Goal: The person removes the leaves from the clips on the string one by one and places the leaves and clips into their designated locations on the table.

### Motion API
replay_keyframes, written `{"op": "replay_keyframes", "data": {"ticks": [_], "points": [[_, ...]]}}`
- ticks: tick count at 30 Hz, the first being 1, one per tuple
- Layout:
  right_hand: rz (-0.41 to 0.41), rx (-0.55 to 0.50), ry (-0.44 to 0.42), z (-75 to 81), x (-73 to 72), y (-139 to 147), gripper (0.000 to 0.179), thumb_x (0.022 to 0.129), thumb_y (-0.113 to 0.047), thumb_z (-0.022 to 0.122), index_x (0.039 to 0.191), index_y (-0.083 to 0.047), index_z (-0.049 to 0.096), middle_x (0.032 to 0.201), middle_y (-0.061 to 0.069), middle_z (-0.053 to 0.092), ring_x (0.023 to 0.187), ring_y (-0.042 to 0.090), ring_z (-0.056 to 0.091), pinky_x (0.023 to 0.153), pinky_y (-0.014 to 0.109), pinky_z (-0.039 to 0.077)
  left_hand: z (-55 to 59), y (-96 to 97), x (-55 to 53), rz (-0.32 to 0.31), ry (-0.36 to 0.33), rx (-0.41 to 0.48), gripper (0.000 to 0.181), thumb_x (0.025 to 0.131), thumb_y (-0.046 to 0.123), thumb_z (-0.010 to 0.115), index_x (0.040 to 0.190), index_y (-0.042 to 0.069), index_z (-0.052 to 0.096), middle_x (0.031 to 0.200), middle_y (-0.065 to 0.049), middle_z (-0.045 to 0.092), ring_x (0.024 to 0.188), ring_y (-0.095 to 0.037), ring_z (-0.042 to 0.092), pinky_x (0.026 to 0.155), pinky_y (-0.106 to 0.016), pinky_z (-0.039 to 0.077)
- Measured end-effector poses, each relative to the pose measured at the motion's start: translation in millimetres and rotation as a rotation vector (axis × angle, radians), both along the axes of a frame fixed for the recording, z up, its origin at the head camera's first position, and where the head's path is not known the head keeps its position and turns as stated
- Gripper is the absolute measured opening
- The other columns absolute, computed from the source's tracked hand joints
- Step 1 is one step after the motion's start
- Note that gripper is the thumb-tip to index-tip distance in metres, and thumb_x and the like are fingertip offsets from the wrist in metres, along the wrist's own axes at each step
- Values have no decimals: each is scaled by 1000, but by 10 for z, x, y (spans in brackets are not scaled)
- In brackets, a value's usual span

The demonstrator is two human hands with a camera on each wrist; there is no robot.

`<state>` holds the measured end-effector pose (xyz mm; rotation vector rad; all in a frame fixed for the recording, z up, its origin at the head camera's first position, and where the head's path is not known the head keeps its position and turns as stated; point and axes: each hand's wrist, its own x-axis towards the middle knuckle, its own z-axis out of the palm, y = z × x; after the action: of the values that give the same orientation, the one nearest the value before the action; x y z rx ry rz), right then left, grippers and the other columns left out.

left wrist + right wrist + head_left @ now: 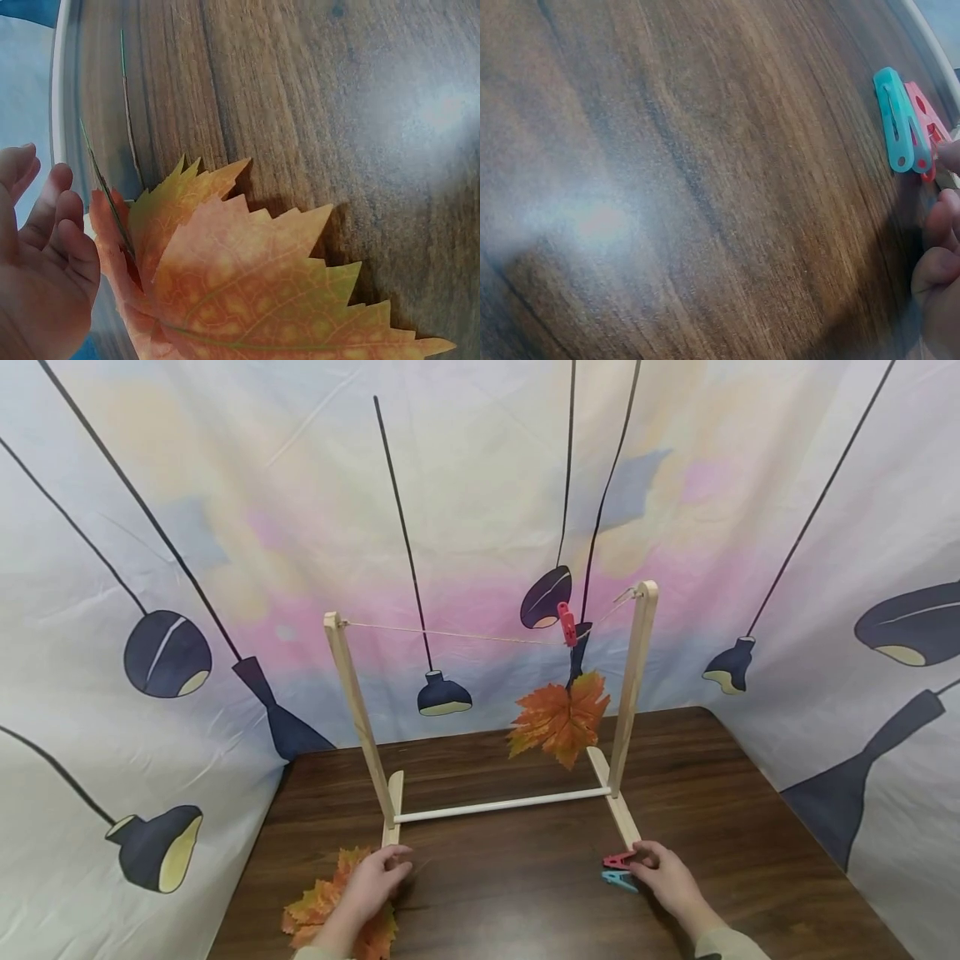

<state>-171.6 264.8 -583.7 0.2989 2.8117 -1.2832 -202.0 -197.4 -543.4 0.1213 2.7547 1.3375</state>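
My right hand pinches the near end of a red clothespin between thumb and fingers, close to the rack's right foot. Beside that clothespin lies a light blue one on the table. Loosely bent, the fingers of my left hand hold nothing. They are over several orange artificial maple leaves, whose thin stems point past the fingers in the left wrist view. A similar leaf hangs from the rack's string by another red clothespin.
The wooden rack has two uprights joined low down by a white rod. It stands on a dark brown wood-grain table. Behind and at both sides hangs a cloth printed with lamps.
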Motion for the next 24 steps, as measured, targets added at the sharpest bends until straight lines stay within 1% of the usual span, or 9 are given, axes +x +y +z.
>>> {"op": "replay_keyframes", "data": {"ticks": [3, 6, 8, 10, 11, 15, 17, 21, 24], "points": [[-17, -30, 4, 12, 5, 16, 43, 84, -22, 67, 120, 0, 57, 97, 8, 61, 91, 25, 57, 75, 44, 45, 14, 12, -14, 0, -10, 44, 24, 86, 11, 65, 108, 1, 65, 64, 1, 47, 49, -11, 45, 47, -26, 39], [-37, -78, -4, 36, -10, 31, 46, 85, -25, 67, 122, 0, 56, 100, 10, 62, 90, 25, 57, 72, 40, 47, 46, 18, -31, 3, -10, 80, 24, 86, 8, 65, 108, 0, 64, 62, 1, 47, 47, -13, 47, 45, -26, 40], [-44, -104, -11, 61, -26, 42, 48, 86, -27, 67, 123, 0, 55, 103, 12, 61, 89, 24, 57, 69, 37, 48, 79, 20, -45, 4, -2, 87, 23, 86, 7, 65, 108, -1, 64, 61, 0, 47, 45, -16, 48, 43, -27, 40], [-50, -122, -8, 96, -40, 47, 47, 86, -26, 66, 123, 0, 55, 103, 14, 61, 89, 24, 58, 68, 36, 49, 117, 24, -63, 10, 15, 75, 23, 85, 7, 65, 107, 0, 64, 62, -1, 49, 45, -18, 50, 43, -27, 40], [-50, -118, -3, 117, -42, 51, 46, 86, -26, 65, 123, 0, 55, 105, 14, 62, 91, 25, 58, 70, 38, 49, 136, 29, -74, 13, 17, 70, 23, 86, 7, 65, 107, 0, 64, 63, -1, 50, 46, -18, 50, 44, -27, 40], [-37, -92, 26, 223, -46, 62, 42, 88, -23, 63, 123, 0, 55, 108, 17, 62, 99, 31, 57, 76, 43, 48, 216, 61, -120, 25, 53, -14, 22, 85, 11, 66, 106, 4, 67, 69, 1, 52, 53, -13, 49, 52, -27, 40], [-33, -87, 42, 282, -52, 64, 40, 89, -22, 62, 122, 0, 56, 108, 18, 62, 99, 32, 57, 75, 42, 48, 257, 82, -142, 24, 60, -33, 21, 86, 11, 66, 106, 4, 68, 70, 1, 53, 57, -12, 47, 55, -28, 40], [-22, -85, 86, 373, -82, 70, 37, 90, -18, 61, 122, 1, 56, 107, 17, 62, 95, 28, 58, 69, 34, 48, 339, 122, -180, 29, 59, -25, 22, 86, 11, 64, 107, 3, 67, 70, 0, 53, 59, -14, 46, 56, -29, 39], [-13, -71, 106, 419, -103, 73, 37, 90, -17, 61, 122, 0, 56, 105, 14, 62, 94, 26, 58, 67, 32, 47, 379, 136, -208, 26, 69, -12, 22, 86, 10, 64, 107, 4, 67, 71, -1, 53, 59, -14, 46, 55, -29, 39]]}}
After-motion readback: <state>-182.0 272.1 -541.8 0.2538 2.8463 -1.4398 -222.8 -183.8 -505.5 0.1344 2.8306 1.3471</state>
